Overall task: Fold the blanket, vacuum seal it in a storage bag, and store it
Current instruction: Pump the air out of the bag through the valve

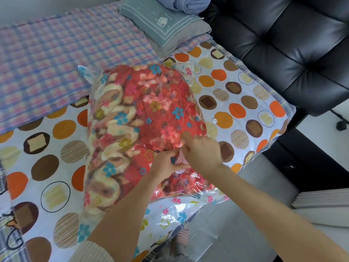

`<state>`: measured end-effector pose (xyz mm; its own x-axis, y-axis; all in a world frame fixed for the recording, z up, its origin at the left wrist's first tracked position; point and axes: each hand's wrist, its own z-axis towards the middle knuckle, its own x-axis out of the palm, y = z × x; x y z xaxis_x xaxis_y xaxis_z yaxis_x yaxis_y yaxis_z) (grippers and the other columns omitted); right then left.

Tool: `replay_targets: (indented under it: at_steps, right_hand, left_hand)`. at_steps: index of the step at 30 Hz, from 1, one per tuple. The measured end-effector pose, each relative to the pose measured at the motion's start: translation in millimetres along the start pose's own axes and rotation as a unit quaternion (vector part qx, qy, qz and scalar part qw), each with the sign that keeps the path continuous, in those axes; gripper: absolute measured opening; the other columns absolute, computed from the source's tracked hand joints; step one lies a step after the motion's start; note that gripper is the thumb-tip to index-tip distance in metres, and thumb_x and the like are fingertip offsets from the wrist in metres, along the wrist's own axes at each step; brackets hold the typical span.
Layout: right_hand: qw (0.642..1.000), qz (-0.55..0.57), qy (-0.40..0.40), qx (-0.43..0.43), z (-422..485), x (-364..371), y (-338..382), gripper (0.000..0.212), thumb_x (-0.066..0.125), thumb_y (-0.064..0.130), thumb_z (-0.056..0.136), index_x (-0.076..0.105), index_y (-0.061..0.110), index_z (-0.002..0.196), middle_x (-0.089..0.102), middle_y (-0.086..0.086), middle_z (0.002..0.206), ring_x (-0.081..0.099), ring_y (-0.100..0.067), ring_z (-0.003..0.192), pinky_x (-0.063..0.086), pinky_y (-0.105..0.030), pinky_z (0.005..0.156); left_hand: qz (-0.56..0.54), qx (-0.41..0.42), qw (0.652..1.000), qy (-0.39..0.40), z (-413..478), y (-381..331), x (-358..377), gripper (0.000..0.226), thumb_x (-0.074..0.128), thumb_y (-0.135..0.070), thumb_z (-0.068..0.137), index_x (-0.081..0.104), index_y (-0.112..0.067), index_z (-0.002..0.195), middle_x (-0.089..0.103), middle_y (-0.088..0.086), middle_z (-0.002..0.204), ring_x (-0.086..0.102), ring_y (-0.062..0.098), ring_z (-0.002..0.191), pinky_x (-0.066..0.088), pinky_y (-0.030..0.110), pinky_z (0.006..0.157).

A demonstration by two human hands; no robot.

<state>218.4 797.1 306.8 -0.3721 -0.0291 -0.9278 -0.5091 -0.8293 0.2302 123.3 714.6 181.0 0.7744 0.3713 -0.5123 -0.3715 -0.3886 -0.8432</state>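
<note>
While the folded blanket [151, 103] sits packed inside the clear storage bag [175, 208], both hands work at its valve.
The bag lies puffed and full of air on a spotted sheet [56, 148], with a pillow [164, 29] beyond its far end and a black chair [283, 44] off its right side. On top of the bag, near its close end, the left hand [166, 164] pinches a small pink piece, most likely the pink valve [180, 159], and the right hand [200, 152] curls its fingers onto the same piece from the other side. Folding and bagging look done and the sealing step is under way. Next, the valve probably needs opening for a vacuum hose, with the bag's mouth fully zipped. Whether it is zipped cannot be made out.
</note>
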Motion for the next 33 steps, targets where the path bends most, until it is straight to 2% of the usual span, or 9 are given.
replay_targets:
  at_steps: [5,9,12,16,21,24,27,30,33]
  right_hand:
    - [0.990,0.076,-0.117,0.003,24,-67,17,0.023,0.043,0.019,0.076,0.066,0.018,0.076,0.043,0.002,0.040,0.035,-0.019,0.034,0.027,-0.019,0.039]
    - [0.999,0.024,0.014,0.035,-15,17,2,0.014,0.050,0.010,0.073,0.054,0.016,0.085,0.022,0.006,0.039,0.016,-0.014,0.034,0.005,-0.014,0.041]
    - [1.000,-0.012,0.011,0.000,-6,-4,-1,0.007,0.063,0.011,0.070,0.057,0.014,0.073,0.023,0.007,0.040,0.020,-0.018,0.032,0.005,-0.012,0.043]
    - [0.990,0.054,-0.127,0.031,13,-60,12,0.016,0.052,0.014,0.078,0.068,0.016,0.082,0.042,0.001,0.040,0.029,-0.021,0.034,0.016,-0.011,0.047]
    - [0.999,0.012,0.027,0.028,-11,20,-10,0.026,0.068,0.009,0.068,0.046,0.013,0.081,0.018,0.007,0.041,0.020,-0.015,0.026,0.002,-0.008,0.046]
    - [0.999,0.034,-0.005,-0.012,6,-18,-1,0.015,0.067,0.012,0.065,0.052,0.009,0.063,0.021,0.005,0.041,0.019,-0.019,0.031,0.004,-0.008,0.046]
    - [0.992,0.059,-0.106,0.014,18,-64,15,0.007,0.056,0.014,0.075,0.063,0.013,0.078,0.033,0.003,0.039,0.023,-0.018,0.033,0.011,-0.014,0.044]
    - [0.995,0.088,-0.051,0.004,-10,-21,6,0.016,0.049,0.013,0.079,0.061,0.015,0.090,0.033,0.005,0.043,0.023,-0.014,0.036,0.007,-0.016,0.042]
    - [1.000,0.010,0.009,-0.003,-14,7,-12,0.022,0.067,0.012,0.069,0.049,0.014,0.083,0.022,0.005,0.038,0.016,-0.016,0.029,0.004,-0.011,0.043]
  left_hand:
    - [-0.008,0.000,1.000,0.001,3,-3,-3,0.039,0.081,-0.025,0.068,0.070,-0.009,0.101,0.064,-0.009,0.076,0.059,0.009,0.067,0.045,0.018,0.066]
    - [-0.006,0.002,1.000,0.015,0,-4,-1,0.036,0.081,-0.017,0.068,0.069,-0.006,0.100,0.066,-0.002,0.076,0.054,0.006,0.066,0.036,0.018,0.061]
    - [-0.011,0.002,1.000,0.006,-2,-2,1,0.039,0.082,-0.023,0.066,0.070,-0.006,0.099,0.061,-0.010,0.072,0.051,-0.001,0.062,0.034,0.013,0.058]
    - [-0.007,-0.002,1.000,0.020,4,-2,-1,0.040,0.081,-0.028,0.068,0.070,-0.011,0.103,0.061,-0.011,0.077,0.056,0.009,0.070,0.036,0.011,0.061]
    - [-0.010,0.006,1.000,0.008,-1,-5,2,0.036,0.079,-0.016,0.070,0.067,0.000,0.100,0.071,0.013,0.087,0.060,0.018,0.070,0.031,0.005,0.056]
    - [-0.017,0.004,1.000,0.009,0,-6,-2,0.037,0.080,-0.017,0.069,0.068,0.002,0.099,0.066,0.003,0.080,0.049,-0.002,0.062,0.034,0.004,0.056]
    - [-0.009,0.005,1.000,0.016,3,-4,-2,0.039,0.080,-0.022,0.069,0.069,-0.005,0.102,0.065,-0.004,0.081,0.052,0.003,0.067,0.032,0.005,0.059]
    - [-0.008,0.000,1.000,0.008,0,-3,0,0.034,0.080,-0.019,0.068,0.069,-0.004,0.096,0.062,-0.006,0.074,0.052,0.005,0.065,0.034,0.014,0.059]
    - [-0.007,0.005,1.000,0.010,-4,-4,2,0.031,0.081,-0.019,0.068,0.069,-0.006,0.093,0.057,-0.016,0.068,0.052,0.003,0.062,0.035,0.016,0.059]
